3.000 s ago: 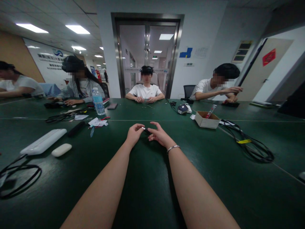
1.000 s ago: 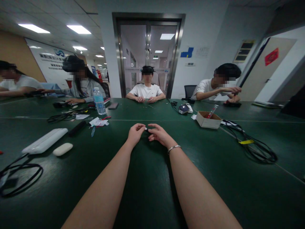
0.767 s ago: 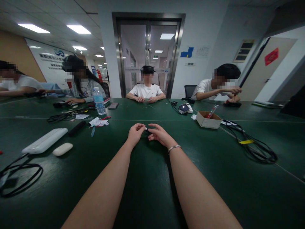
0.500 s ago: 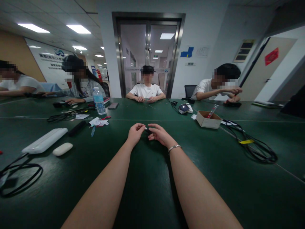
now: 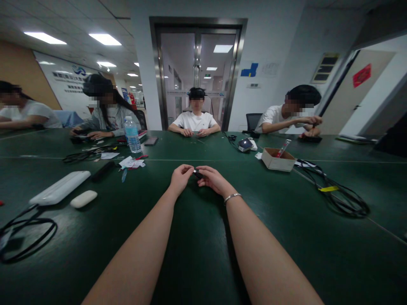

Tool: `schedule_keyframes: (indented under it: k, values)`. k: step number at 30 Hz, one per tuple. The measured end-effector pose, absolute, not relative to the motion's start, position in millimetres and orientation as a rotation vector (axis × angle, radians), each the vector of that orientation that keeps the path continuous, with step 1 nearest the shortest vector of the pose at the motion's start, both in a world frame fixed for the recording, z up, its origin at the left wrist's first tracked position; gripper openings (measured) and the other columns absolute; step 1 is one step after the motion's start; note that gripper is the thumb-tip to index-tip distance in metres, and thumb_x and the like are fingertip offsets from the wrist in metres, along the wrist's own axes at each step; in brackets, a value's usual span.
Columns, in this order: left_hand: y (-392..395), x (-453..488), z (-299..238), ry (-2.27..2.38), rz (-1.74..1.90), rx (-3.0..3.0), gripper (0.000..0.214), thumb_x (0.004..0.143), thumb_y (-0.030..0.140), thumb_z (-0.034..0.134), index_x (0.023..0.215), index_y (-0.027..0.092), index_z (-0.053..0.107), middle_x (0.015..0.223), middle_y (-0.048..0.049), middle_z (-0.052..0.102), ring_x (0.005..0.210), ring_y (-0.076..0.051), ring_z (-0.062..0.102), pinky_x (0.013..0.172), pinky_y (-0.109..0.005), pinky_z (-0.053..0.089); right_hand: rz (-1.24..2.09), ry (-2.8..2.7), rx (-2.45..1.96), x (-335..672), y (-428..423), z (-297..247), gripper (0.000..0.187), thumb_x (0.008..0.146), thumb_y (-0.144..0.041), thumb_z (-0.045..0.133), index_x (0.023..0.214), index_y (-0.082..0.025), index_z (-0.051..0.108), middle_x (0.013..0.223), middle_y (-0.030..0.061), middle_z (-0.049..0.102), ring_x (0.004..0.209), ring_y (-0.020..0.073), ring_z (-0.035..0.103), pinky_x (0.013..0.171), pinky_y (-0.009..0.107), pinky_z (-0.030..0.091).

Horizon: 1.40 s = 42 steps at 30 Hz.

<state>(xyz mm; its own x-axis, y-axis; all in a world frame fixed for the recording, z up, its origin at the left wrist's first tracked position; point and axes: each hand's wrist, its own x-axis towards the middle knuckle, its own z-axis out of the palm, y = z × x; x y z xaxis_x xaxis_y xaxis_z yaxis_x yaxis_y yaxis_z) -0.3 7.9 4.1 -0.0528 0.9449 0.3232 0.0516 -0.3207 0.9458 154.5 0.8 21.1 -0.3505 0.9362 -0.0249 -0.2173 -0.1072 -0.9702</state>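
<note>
Dark green worktop (image 5: 197, 241) spreads out before me, and over it my forearms reach forward. At my left, nearer than the hands, a cream rounded case (image 5: 84, 199) lies beside a white flat device (image 5: 60, 187); both seem put aside so as not to disturb my arms. Somewhat farther, my left hand (image 5: 181, 178) pinches the bright end of a small dark piece (image 5: 198, 174), while my right hand (image 5: 213, 178) has its fingers closed about the dark body. So the piece sits between the two hands, at the fingertips; I suppose a fingertip hold suits such a little thing. Whether it is one part or two, I cannot tell. Beyond, on the right, stands an open box (image 5: 276, 163), on the left an upright bottle (image 5: 132, 137), and opposite sits a person in white (image 5: 199, 122), before a glass door (image 5: 178, 63).
</note>
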Motion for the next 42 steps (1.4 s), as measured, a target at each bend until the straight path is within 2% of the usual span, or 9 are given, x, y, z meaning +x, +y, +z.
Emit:
schedule_keyframes:
  k: [6,10,14,19,27,31,37,40,42]
  values:
    - [7.6,-0.8,3.9,1.125,1.457,1.467,0.023,0.069,0.034,0.064,0.081,0.014,0.064,0.074,-0.0035,0.063,0.069,-0.015,0.057,0.069,-0.028,0.045,1.609,-1.258,-0.862,155.6,1.9,19.6,0.024,0.081,-0.003,0.056,0.102,-0.014,0.059,0.072,0.0016,0.062,0.052,0.0094,0.06,0.05,0.018,0.054]
    - [6.7,-1.0,5.1,1.135,1.437,1.471,0.025,0.068,0.036,0.064,0.081,0.014,0.064,0.073,-0.0031,0.062,0.068,-0.015,0.056,0.068,-0.028,0.044,1.626,-1.243,-0.873,155.8,3.0,18.6,0.019,0.084,-0.007,0.053,0.1,-0.014,0.06,0.072,0.0031,0.063,0.053,0.0103,0.061,0.048,0.019,0.055]
    - [5.1,-0.9,6.9,1.136,1.433,1.477,0.026,0.067,0.037,0.064,0.079,0.014,0.064,0.072,-0.0026,0.062,0.067,-0.014,0.056,0.068,-0.028,0.045,1.615,-1.245,-0.863,156.1,2.5,19.1,0.025,0.078,-0.002,0.055,0.098,-0.015,0.061,0.073,0.0022,0.062,0.057,0.0104,0.061,0.051,0.019,0.055]
    - [4.9,-0.4,6.8,1.137,1.437,1.472,0.026,0.066,0.038,0.065,0.077,0.015,0.063,0.07,-0.0023,0.061,0.066,-0.014,0.055,0.067,-0.028,0.044,1.618,-1.237,-0.872,156.7,2.9,17.9,0.021,0.079,-0.006,0.057,0.097,-0.016,0.062,0.076,0.0031,0.062,0.06,0.0111,0.061,0.052,0.019,0.054]
    - [9.0,-1.1,3.7,1.137,1.435,1.463,0.033,0.065,0.047,0.068,0.069,0.015,0.06,0.059,0.0007,0.056,0.058,-0.012,0.051,0.059,-0.026,0.041,1.575,-1.324,-0.741,159.3,4.8,11.6,0.031,0.067,-0.008,0.066,0.096,-0.019,0.063,0.076,-0.0019,0.059,0.066,0.0101,0.06,0.065,0.023,0.053]
    - [8.5,-1.6,2.0,1.17,1.441,1.475,0.037,0.066,0.051,0.067,0.068,0.016,0.058,0.06,0.0012,0.055,0.057,-0.012,0.05,0.058,-0.025,0.04,1.353,-1.47,-0.796,153.0,10.1,6.6,0.041,0.061,-0.008,0.071,0.1,-0.017,0.062,0.075,-0.0025,0.06,0.068,0.0106,0.058,0.068,0.023,0.049]
    - [2.7,2.3,-5.2,1.209,1.371,1.626,0.026,0.071,0.041,0.066,0.081,0.017,0.062,0.084,-0.0027,0.064,0.058,-0.01,0.056,0.056,-0.023,0.044,0.829,-1.733,-1.058,134.9,8.4,-4.6,0.053,0.059,-0.008,0.073,0.109,-0.02,0.06,0.078,-0.0028,0.059,0.066,0.0121,0.053,0.066,0.025,0.046]
    - [0.1,4.6,-7.6,1.239,1.339,1.58,0.028,0.073,0.042,0.065,0.086,0.017,0.06,0.085,-0.0032,0.064,0.05,-0.008,0.055,0.049,-0.021,0.043,0.788,-1.738,-1.178,135.7,0.6,-1.5,0.07,0.058,-0.011,0.077,0.122,-0.021,0.052,0.081,-0.0015,0.059,0.073,0.0143,0.056,0.068,0.027,0.047]
    - [-3.1,3.9,-4.9,1.234,1.286,1.513,0.031,0.073,0.043,0.066,0.088,0.017,0.058,0.083,-0.0037,0.064,0.051,-0.009,0.057,0.046,-0.02,0.042,0.821,-1.734,-1.288,143.4,-4.9,9.1,0.069,0.059,-0.015,0.079,0.122,-0.02,0.053,0.086,0.001,0.06,0.077,0.0157,0.057,0.07,0.027,0.048]
